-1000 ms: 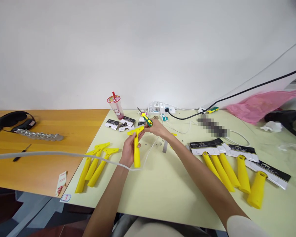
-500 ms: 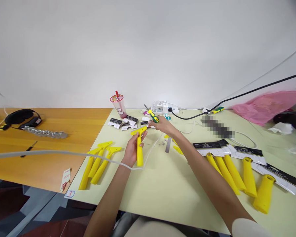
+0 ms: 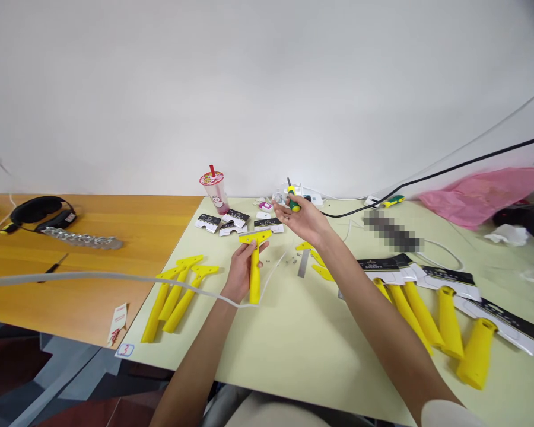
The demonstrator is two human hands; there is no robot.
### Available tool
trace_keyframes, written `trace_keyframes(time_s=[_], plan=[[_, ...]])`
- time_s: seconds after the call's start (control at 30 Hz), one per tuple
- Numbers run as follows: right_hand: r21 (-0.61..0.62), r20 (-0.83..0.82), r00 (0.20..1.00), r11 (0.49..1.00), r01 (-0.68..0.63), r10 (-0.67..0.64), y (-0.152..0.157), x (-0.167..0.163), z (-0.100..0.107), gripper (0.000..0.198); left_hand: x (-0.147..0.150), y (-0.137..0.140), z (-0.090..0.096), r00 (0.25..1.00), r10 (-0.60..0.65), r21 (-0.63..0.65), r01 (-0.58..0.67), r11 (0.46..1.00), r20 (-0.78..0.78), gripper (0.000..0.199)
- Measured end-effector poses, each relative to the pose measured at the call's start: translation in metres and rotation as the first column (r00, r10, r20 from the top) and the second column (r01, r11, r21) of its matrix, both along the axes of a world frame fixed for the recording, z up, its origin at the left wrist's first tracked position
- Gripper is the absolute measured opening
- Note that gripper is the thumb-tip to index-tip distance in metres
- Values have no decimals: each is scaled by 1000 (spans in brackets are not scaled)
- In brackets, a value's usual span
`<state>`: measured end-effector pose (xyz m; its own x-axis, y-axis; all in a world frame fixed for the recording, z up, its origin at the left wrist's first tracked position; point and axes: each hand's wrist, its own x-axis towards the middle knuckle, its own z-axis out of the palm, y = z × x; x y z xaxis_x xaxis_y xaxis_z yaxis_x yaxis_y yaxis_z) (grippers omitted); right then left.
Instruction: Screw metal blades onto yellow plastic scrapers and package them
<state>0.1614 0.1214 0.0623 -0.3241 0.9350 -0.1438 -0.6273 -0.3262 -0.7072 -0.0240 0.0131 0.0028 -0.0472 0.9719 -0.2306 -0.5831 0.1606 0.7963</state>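
Note:
My left hand is closed round a yellow scraper, its wide head up and its handle pointing down towards me. Above and to the right, my right hand is turned partly palm up and holds a screwdriver with a yellow and green handle, shaft pointing up. On the table below that hand lie a flat metal blade, several small screws and a few yellow head pieces. Three yellow scrapers lie left of my left hand.
Several yellow handles and packaging cards lie at the right. A drink cup and more cards stand behind. A white cable crosses in front of my left wrist; a power strip sits by the wall.
My right hand has moved right and turned palm upward, away from the scraper; the screwdriver now stands nearly upright in it. The scraper in my left hand has shifted slightly right.

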Motion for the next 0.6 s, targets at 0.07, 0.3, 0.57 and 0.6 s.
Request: trace_keyframes(time_s=[0.07, 0.3, 0.57, 0.6], plan=[[-2, -41, 999, 1000, -28, 28, -3, -3, -2, 26, 0, 0, 0, 1000, 2, 7, -2, 1000, -7, 20], [136, 4, 990, 981, -139, 139, -8, -8, -7, 44, -1, 1, -2, 1000, 21, -3, -21, 1000, -4, 26], [212, 128, 975, 955, -207, 183, -17, -6, -1, 35, 0, 1, -4, 1000, -22, 0, 22, 1000, -8, 30], [226, 146, 972, 950, -214, 184, -17, -6, -2, 35, 0, 0, -4, 1000, -22, -2, 22, 1000, -13, 31]])
